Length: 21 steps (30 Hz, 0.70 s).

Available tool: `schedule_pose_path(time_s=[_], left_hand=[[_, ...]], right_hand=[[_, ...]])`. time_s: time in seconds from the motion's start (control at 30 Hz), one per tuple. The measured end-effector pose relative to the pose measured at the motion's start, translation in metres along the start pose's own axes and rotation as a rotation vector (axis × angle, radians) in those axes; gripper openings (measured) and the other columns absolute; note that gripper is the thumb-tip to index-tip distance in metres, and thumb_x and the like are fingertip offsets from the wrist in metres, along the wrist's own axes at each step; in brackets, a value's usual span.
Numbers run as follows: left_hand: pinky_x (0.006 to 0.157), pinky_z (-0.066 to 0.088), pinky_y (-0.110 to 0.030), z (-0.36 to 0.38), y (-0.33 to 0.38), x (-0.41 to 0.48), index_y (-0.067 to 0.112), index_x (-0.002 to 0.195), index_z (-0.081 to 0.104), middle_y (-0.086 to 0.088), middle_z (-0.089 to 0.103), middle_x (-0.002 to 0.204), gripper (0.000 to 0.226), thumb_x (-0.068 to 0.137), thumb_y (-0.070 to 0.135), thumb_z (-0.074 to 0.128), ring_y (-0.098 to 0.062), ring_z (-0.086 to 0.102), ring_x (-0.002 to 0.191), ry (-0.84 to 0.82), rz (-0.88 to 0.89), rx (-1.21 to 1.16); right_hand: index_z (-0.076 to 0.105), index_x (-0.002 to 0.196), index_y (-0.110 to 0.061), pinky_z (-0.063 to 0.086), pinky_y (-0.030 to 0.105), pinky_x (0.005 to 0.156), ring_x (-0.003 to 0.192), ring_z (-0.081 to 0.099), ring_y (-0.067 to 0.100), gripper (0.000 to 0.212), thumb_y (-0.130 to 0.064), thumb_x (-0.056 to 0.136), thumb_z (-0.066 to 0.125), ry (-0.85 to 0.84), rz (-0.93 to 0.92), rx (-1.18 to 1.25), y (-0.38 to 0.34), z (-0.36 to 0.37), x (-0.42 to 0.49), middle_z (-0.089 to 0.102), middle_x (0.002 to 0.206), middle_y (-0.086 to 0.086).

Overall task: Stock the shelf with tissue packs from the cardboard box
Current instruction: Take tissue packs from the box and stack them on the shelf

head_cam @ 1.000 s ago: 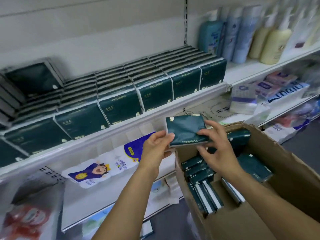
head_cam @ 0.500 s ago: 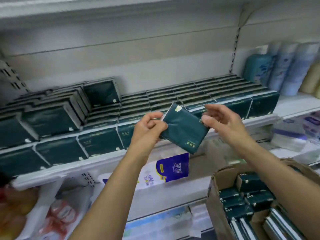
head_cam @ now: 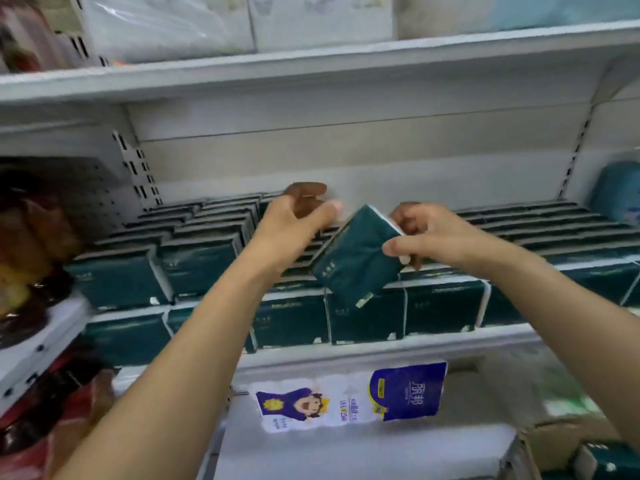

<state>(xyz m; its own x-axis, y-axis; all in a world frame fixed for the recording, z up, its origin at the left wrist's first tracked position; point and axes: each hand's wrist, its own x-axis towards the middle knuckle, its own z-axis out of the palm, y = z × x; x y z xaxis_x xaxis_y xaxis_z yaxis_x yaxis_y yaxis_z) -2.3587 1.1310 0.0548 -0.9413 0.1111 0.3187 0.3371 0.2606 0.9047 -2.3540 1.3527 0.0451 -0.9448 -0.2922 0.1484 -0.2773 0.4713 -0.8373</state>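
My right hand (head_cam: 429, 237) pinches a dark green tissue pack (head_cam: 356, 258) by its upper right end. The pack hangs tilted above the rows of matching green packs (head_cam: 207, 265) that fill the white shelf (head_cam: 381, 349). My left hand (head_cam: 301, 220) is just left of the held pack and apart from it. Its fingers curve over the back rows and grip nothing. A corner of the cardboard box (head_cam: 554, 441) shows at the bottom right, with more green packs (head_cam: 602, 459) inside.
White wrapped packages (head_cam: 173, 26) sit on the shelf above. A blue bottle (head_cam: 620, 192) stands at the far right. A purple and white tissue package (head_cam: 349, 400) lies on the shelf below. Red and dark bagged goods (head_cam: 34, 237) crowd the left side.
My left hand has let go of the pack and moved up over the back rows. My right hand now carries the pack alone, over the shelf. The view has lifted away from the box.
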Motion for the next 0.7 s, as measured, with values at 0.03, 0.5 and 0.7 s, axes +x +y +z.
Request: schedule_pose_path(time_s=[0.03, 0.5, 0.7], left_hand=[[0.074, 0.048, -0.016, -0.014, -0.002, 0.009, 0.023, 0.116, 0.059, 0.002, 0.07, 0.105, 0.027, 0.091, 0.027, 0.065, -0.011, 0.067, 0.093, 0.079, 0.004, 0.011], [0.104, 0.04, -0.034, -0.109, -0.047, 0.082, 0.045, 0.107, 0.061, 0.01, 0.059, 0.131, 0.016, 0.092, 0.04, 0.058, -0.014, 0.053, 0.12, -0.099, 0.04, 0.727], [0.111, 0.029, -0.042, -0.108, -0.049, 0.087, 0.034, 0.134, 0.052, 0.003, 0.05, 0.141, 0.039, 0.097, 0.045, 0.05, -0.021, 0.045, 0.129, -0.253, 0.035, 1.034]], right_hand=[[0.058, 0.098, -0.003, 0.056, 0.031, 0.063, 0.074, 0.067, 0.021, 0.017, -0.007, 0.085, 0.068, 0.032, 0.013, 0.077, 0.002, 0.004, 0.008, 0.068, 0.094, 0.017], [0.066, 0.072, -0.009, 0.046, 0.015, 0.065, 0.07, 0.06, 0.009, 0.014, -0.009, 0.077, 0.079, 0.193, 0.081, 0.087, 0.013, 0.083, 0.139, 0.065, 0.072, -0.003], [0.063, 0.071, -0.009, 0.05, 0.03, 0.077, 0.079, 0.061, 0.02, 0.018, -0.01, 0.075, 0.081, 0.275, 0.166, -0.055, 0.017, 0.094, 0.166, 0.064, 0.077, 0.005]])
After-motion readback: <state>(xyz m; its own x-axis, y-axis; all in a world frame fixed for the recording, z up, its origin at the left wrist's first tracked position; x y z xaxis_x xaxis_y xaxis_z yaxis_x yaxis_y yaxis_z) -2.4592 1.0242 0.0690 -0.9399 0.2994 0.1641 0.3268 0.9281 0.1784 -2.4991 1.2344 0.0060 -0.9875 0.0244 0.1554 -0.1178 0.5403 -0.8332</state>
